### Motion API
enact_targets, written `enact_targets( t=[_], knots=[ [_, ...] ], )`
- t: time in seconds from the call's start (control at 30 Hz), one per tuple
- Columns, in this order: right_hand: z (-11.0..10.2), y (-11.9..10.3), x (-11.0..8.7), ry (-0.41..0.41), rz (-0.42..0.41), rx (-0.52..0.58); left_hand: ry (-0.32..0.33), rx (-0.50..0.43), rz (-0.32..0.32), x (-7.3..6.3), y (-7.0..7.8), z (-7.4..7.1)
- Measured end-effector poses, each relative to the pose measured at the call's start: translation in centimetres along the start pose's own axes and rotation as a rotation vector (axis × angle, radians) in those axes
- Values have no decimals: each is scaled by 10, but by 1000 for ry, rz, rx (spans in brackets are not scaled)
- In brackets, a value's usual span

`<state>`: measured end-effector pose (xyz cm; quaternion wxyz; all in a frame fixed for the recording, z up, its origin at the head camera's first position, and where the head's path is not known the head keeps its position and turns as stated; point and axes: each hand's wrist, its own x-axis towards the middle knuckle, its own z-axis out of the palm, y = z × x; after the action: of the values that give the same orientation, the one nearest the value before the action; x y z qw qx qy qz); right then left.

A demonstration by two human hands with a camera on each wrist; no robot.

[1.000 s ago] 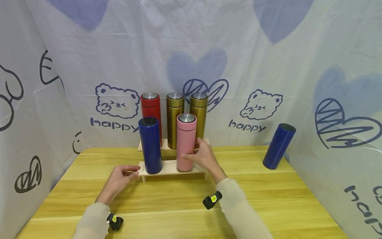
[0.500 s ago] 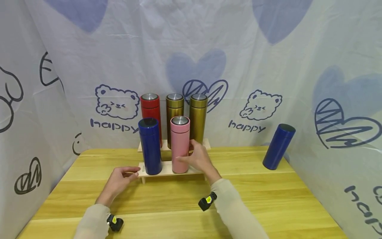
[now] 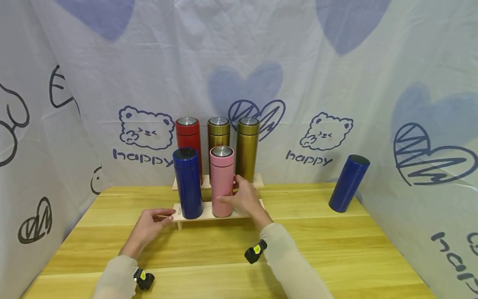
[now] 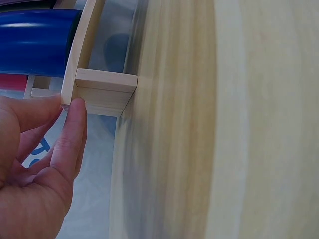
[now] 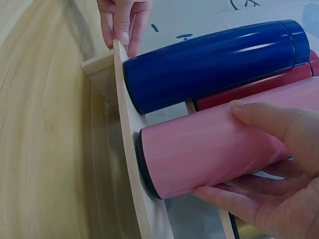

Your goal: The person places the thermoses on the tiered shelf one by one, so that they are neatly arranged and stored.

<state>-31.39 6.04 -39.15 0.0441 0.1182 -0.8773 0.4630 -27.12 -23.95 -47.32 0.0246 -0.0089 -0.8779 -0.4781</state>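
My right hand grips a pink thermos low on its body, thumb in front and fingers round the far side. The pink thermos stands upright on the front step of a wooden rack, its base at the board in the right wrist view. To its left on the same step is a blue thermos. At the step's left end my left hand pinches the board's edge between thumb and fingers. A red thermos and two gold ones stand on the back step, partly hidden.
A second blue thermos stands apart on the wooden table, toward its right side. Behind and at both sides hangs a white printed cloth, close to the table's back edge.
My right hand has moved the pink thermos leftward along the front step, nearer the blue one. It now covers more of the middle gold thermos. My left hand has stayed at the rack's end.
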Motion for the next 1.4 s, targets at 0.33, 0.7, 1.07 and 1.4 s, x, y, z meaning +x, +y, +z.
enact_targets(
  t=[0.33, 0.7, 1.07, 1.4],
  knots=[
    [5, 0, 1, 8, 18, -2, 2, -2, 5, 0, -1, 1],
    [8, 0, 2, -1, 33, 1, -2, -12, 7, -1, -1, 1],
    [9, 1, 4, 1, 30, -1, 0, -17, 14, -2, -1, 1],
    [7, 1, 2, -17, 52, 48, 5, -9, 10, 0, -2, 1]
  ],
)
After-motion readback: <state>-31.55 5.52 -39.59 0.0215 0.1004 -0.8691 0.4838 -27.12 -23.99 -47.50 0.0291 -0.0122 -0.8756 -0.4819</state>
